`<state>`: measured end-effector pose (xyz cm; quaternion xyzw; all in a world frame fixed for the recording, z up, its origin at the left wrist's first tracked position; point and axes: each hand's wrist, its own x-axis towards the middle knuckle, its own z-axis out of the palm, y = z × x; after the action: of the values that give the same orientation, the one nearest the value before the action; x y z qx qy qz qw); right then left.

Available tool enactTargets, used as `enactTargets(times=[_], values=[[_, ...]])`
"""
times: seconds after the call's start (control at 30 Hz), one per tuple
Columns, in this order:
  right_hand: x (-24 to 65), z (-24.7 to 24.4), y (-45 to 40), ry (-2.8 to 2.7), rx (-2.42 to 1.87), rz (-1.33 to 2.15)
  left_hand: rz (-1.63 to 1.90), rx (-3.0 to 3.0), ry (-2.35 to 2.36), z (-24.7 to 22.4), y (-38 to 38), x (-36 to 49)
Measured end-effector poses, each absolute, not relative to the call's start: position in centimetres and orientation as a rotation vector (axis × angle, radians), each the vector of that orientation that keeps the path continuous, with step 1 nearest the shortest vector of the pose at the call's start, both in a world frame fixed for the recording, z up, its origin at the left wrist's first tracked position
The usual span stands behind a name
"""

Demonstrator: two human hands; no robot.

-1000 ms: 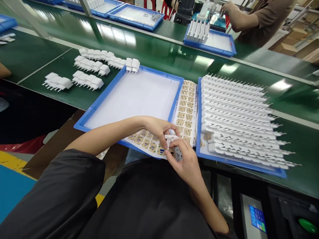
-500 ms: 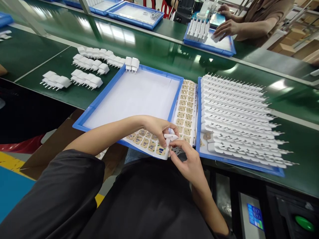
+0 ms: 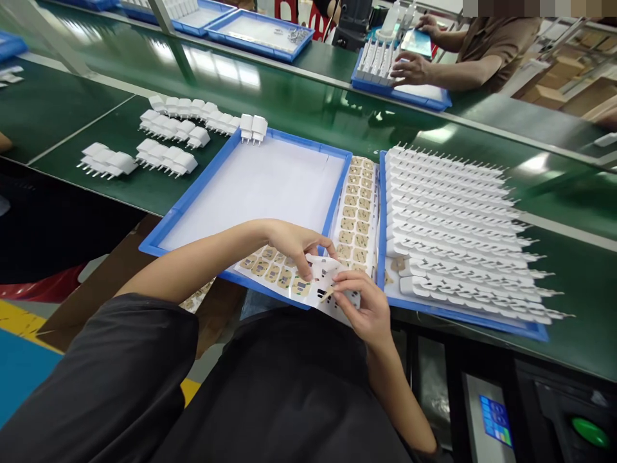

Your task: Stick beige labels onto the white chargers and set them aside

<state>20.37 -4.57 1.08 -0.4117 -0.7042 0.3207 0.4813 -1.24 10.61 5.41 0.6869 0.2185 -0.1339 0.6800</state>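
A white sheet of tan stickers (image 3: 272,270) lies over the near edge of the blue tray in front of me. Its right part is white with black marks and bends up between my hands. My left hand (image 3: 301,247) pinches this raised part from above. Close beside it, my right hand (image 3: 369,305) has thumb and fingers closed on a thin tan-edged sticker (image 3: 328,296), seen nearly edge-on. The right fingertips partly cover the sheet. Another sticker sheet (image 3: 354,212) lies between the two trays.
The left blue tray (image 3: 159,231) has white lining and two white plug adapters (image 3: 253,128) at its far corner. Rows of adapters (image 3: 463,238) fill the right tray (image 3: 383,193). More adapters (image 3: 166,157) stand on the green bench at left. Across it, a co-worker's hand (image 3: 409,69) touches another tray.
My hands have moved slightly apart, the right one to the right and the left one to the left. The sheet's folded end now shows flatter, with black marks visible. The co-worker's hand moved left.
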Motion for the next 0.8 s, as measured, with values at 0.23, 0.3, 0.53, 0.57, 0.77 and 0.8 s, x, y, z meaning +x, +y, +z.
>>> enactTargets(times=[0.23,0.3,0.53,0.57,0.77,0.8], values=[[22.9,1.4,-5.4,-1.666,-1.04,0.837,-0.248,2.129,0.969,7.1,11.5,-1.9],[22.7,1.5,-5.5,-1.683,-1.064,0.777,-0.054,2.335,0.967,7.9,11.2,0.2],[21.9,1.7,-5.9,-1.716,-1.085,0.64,0.489,2.88,0.702,4.8,9.4,12.9],[22.1,1.7,-6.1,-1.716,-1.086,0.629,0.513,2.915,0.685,3.9,9.4,14.1],[23.9,1.2,-7.0,-1.645,-1.158,0.603,0.613,2.708,0.64,4.1,9.4,13.8],[24.1,1.0,-7.0,-1.612,-1.165,0.622,0.624,2.586,0.641,5.0,9.3,12.7]])
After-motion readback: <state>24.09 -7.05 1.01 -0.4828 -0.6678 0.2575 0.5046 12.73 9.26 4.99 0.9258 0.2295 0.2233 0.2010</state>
